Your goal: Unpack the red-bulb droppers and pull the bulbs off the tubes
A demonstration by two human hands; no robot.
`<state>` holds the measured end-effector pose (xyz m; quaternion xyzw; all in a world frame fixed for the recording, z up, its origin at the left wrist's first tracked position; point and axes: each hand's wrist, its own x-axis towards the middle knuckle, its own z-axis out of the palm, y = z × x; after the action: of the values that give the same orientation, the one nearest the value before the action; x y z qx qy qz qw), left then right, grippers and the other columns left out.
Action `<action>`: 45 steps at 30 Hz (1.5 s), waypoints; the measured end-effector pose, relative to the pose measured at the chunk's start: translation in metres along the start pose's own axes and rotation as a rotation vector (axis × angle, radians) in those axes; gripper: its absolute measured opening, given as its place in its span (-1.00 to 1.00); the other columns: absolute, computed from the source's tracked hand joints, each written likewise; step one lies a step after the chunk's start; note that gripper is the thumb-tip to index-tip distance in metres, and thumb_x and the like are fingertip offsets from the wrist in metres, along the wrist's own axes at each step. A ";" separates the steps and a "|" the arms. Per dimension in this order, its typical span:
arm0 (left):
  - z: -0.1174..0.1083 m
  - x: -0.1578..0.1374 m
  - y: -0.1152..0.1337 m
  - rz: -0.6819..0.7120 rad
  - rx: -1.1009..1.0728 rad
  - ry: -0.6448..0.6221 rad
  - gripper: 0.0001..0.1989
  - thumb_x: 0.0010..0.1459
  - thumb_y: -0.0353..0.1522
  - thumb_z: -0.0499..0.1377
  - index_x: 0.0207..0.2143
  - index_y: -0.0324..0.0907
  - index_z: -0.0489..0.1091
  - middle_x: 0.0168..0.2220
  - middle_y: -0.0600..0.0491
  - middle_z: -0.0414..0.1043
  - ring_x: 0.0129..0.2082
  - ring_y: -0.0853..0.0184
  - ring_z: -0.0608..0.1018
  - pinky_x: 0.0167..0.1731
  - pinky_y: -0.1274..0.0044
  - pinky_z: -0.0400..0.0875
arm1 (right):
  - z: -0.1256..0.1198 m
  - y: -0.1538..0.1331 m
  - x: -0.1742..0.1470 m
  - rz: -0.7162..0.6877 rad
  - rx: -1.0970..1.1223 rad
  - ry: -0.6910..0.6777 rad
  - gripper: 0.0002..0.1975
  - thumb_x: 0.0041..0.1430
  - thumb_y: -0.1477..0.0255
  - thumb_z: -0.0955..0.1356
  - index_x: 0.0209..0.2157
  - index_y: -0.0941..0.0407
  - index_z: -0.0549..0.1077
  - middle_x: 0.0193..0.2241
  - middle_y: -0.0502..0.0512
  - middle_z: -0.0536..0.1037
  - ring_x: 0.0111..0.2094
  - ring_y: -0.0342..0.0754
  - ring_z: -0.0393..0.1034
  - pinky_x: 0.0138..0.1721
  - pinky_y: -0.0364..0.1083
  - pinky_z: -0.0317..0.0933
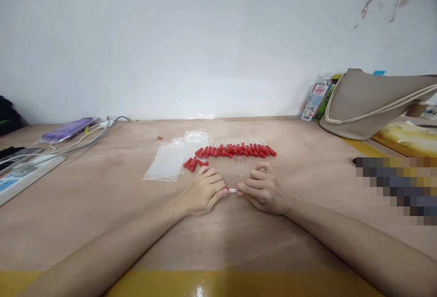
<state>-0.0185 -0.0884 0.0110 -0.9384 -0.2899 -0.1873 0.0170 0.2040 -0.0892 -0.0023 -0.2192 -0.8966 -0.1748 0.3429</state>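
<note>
Fingers pinched, my left hand (206,192) holds a red rubber bulb (227,189), of which only a bit of red shows. From the other side my right hand (264,190) grips a clear glass dropper tube (233,190) that lies level between the two hands. Whether the tube's end is inside the bulb is hidden by my fingers. Just beyond, several bare glass tubes (241,166) lie side by side. Behind them runs a row of glass droppers with red bulbs (235,150), bulbs toward me. A few loose red bulbs (193,165) lie beyond my left hand.
Clear zip bags (165,165) lie left of the droppers. A power strip (30,174) with cables and a purple pack (68,129) are at the left. At the right stand a carton (314,102) and a grey-beige bag (372,101), with a yellow packet (406,138) in front.
</note>
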 end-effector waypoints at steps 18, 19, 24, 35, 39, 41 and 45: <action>-0.020 -0.019 -0.026 -0.431 -0.127 0.254 -0.68 0.25 -0.30 -0.19 -0.47 -0.17 0.24 -0.50 0.08 0.28 -0.46 0.36 0.33 -0.39 0.50 0.22 | -0.004 0.033 -0.016 0.454 -0.040 0.110 -0.81 0.15 0.38 0.26 -0.29 0.05 0.50 -0.58 -0.01 0.44 -0.47 -0.16 0.27 -0.25 -0.05 -0.01; -0.025 -0.018 -0.032 -0.512 -0.136 0.292 -0.69 0.25 -0.30 -0.17 -0.42 -0.17 0.27 -0.46 0.07 0.30 -0.43 0.35 0.36 -0.37 0.50 0.24 | -0.002 0.036 -0.017 0.516 -0.053 0.093 -0.80 0.14 0.39 0.25 -0.28 0.07 0.50 -0.56 0.00 0.46 -0.47 -0.15 0.29 -0.27 -0.06 -0.02; -0.032 -0.013 -0.070 -0.725 -0.056 0.373 -0.72 0.15 -0.27 -0.04 -0.24 -0.19 0.40 -0.38 0.00 0.33 -0.27 0.25 0.39 -0.24 0.45 0.29 | 0.003 0.036 -0.017 0.657 -0.101 -0.034 -0.79 0.08 0.46 0.22 -0.29 0.12 0.45 -0.51 0.03 0.50 -0.42 -0.09 0.34 -0.28 -0.07 -0.03; -0.018 -0.013 -0.084 -0.824 -0.058 0.257 -0.65 0.05 -0.17 0.05 -0.18 -0.18 0.35 -0.50 0.11 0.38 -0.50 0.35 0.43 -0.42 0.53 0.29 | 0.009 0.033 -0.015 0.679 -0.072 -0.078 -0.83 0.04 0.48 0.22 -0.35 0.11 0.42 -0.45 0.04 0.52 -0.42 -0.07 0.37 -0.27 -0.06 -0.01; -0.019 -0.012 -0.079 -0.829 -0.071 0.277 -0.63 0.10 -0.14 -0.01 -0.19 -0.18 0.35 -0.47 0.08 0.42 -0.48 0.35 0.44 -0.40 0.53 0.29 | 0.009 0.030 -0.013 0.673 -0.047 -0.089 -0.83 0.08 0.43 0.25 -0.31 0.11 0.44 -0.43 0.05 0.52 -0.36 -0.06 0.37 -0.20 -0.03 0.00; -0.019 -0.012 -0.077 -0.836 -0.068 0.282 -0.64 0.12 -0.14 -0.03 -0.22 -0.18 0.36 -0.45 0.07 0.43 -0.47 0.34 0.45 -0.39 0.53 0.29 | 0.008 0.028 -0.012 0.670 -0.040 -0.112 -0.83 0.09 0.37 0.27 -0.32 0.10 0.44 -0.41 0.06 0.51 -0.32 -0.04 0.36 -0.17 -0.01 -0.01; -0.019 -0.013 -0.076 -0.860 -0.059 0.293 -0.65 0.16 -0.16 -0.08 -0.22 -0.16 0.36 -0.42 0.06 0.45 -0.41 0.31 0.47 -0.37 0.53 0.28 | 0.006 0.027 -0.011 0.636 0.001 -0.151 -0.77 0.09 0.25 0.28 -0.33 0.10 0.45 -0.38 0.08 0.51 -0.28 -0.02 0.35 -0.15 0.01 -0.02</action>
<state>-0.0768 -0.0348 0.0176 -0.6963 -0.6424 -0.3164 -0.0482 0.2224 -0.0669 -0.0098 -0.5007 -0.8060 -0.0417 0.3131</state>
